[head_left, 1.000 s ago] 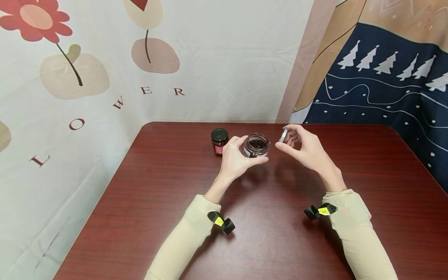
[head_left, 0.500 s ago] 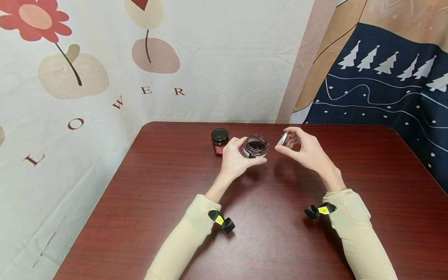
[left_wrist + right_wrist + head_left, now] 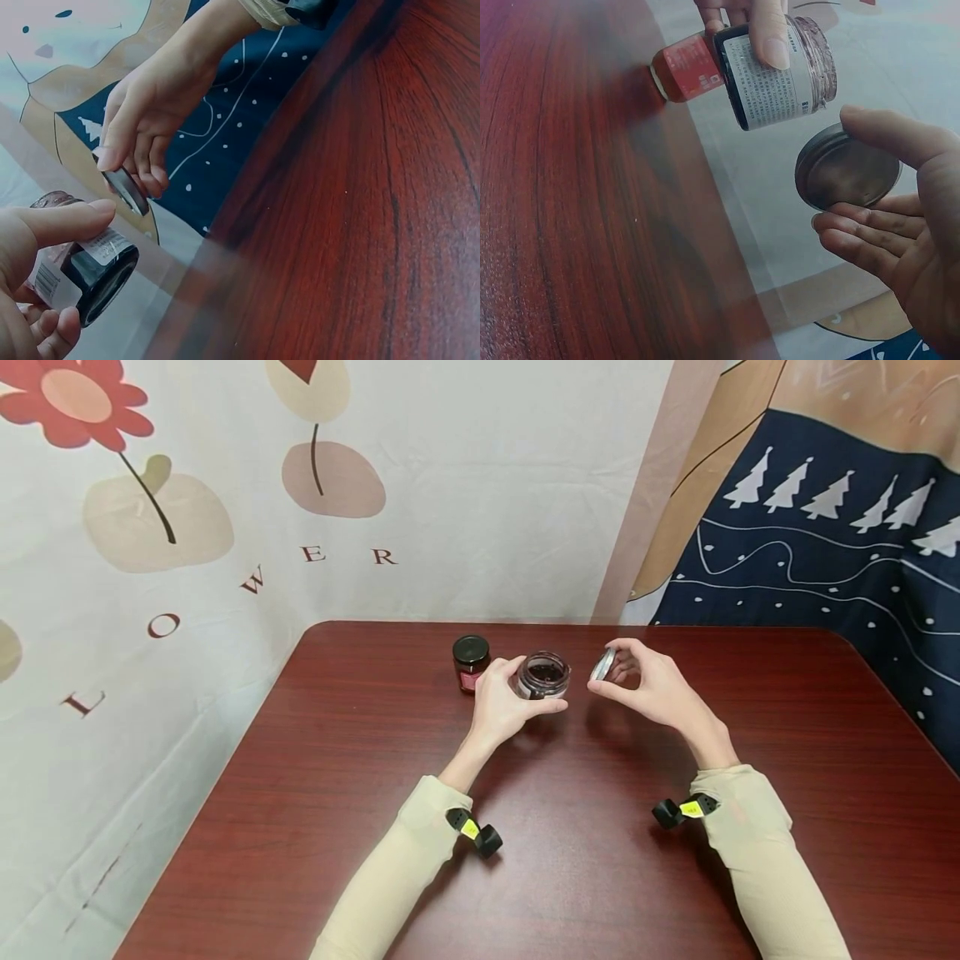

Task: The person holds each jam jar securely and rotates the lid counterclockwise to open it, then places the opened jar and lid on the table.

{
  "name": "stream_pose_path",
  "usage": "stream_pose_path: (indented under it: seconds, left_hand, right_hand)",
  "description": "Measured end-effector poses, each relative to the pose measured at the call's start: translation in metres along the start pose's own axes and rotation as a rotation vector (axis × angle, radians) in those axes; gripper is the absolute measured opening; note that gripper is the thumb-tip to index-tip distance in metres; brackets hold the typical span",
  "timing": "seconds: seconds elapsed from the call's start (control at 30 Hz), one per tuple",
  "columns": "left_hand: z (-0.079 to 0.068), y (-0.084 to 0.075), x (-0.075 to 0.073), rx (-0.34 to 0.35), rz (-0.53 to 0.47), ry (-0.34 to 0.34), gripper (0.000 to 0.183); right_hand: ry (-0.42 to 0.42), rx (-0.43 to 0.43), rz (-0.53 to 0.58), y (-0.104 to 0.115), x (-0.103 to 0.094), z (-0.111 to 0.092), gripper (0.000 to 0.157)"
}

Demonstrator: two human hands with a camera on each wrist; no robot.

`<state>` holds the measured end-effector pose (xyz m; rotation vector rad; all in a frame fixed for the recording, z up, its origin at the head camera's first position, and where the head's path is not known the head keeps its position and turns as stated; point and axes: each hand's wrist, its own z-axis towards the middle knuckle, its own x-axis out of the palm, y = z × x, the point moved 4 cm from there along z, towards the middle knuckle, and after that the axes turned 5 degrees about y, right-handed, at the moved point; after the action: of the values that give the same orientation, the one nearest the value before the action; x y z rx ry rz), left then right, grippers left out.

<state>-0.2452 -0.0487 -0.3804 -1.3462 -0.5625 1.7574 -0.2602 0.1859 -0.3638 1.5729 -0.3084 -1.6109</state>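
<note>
My left hand (image 3: 501, 700) grips an uncapped glass jar (image 3: 544, 672) from its left side, thumb in front. Dark contents show through the jar's mouth, and a white printed label wraps its side in the right wrist view. To the right, my right hand (image 3: 660, 685) pinches a round metal lid (image 3: 603, 665) between thumb and fingers. The lid is tilted on edge, and its underside (image 3: 851, 174) faces the right wrist camera. Jar and lid are a short gap apart, both held above the table.
Behind my left hand stands a second jar (image 3: 471, 653) with a black lid and a red label, partly covered by the hand. The reddish-brown wooden table (image 3: 570, 860) ends just beyond the jars. A printed curtain (image 3: 480, 527) hangs behind it.
The open jar in my left hand has shifted slightly left and down. My right hand has lowered a little, and the lid has turned slightly. The second jar has stayed put.
</note>
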Motion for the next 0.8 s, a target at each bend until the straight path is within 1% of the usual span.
stream_pose_path:
  seconds: [0.53,0.8]
  left_hand:
    - [0.002,0.013,0.003,-0.048,0.001,0.013,0.068]
    - [0.002,0.02,0.005,-0.083,-0.013,0.039,0.069]
  right_hand:
    - [0.046,-0.001,-0.018,-0.008,0.008,0.003,0.066]
    - [0.08,0.003,-0.026,-0.012,0.013,0.003,0.065]
